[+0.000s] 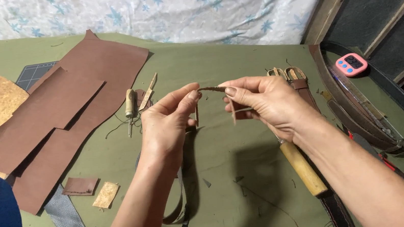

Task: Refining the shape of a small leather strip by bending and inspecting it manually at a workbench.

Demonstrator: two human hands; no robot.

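Note:
Both hands are raised over the green table (226,146). My left hand (167,120) and my right hand (262,102) pinch the two ends of a thin brown leather strip (212,89), stretched between thumbs and forefingers. A pale thread (234,114) hangs from my right hand, which also holds a small dark brown leather piece, mostly hidden. Under my left wrist a dark leather strap (185,203) runs toward the near edge.
Large brown leather sheets (59,120) and a cork piece (2,97) lie at left, with small scraps (81,186) nearby. An awl (130,107) lies behind my left hand. A wooden-handled tool (302,168), belts (350,105) and a pink timer (351,64) sit right.

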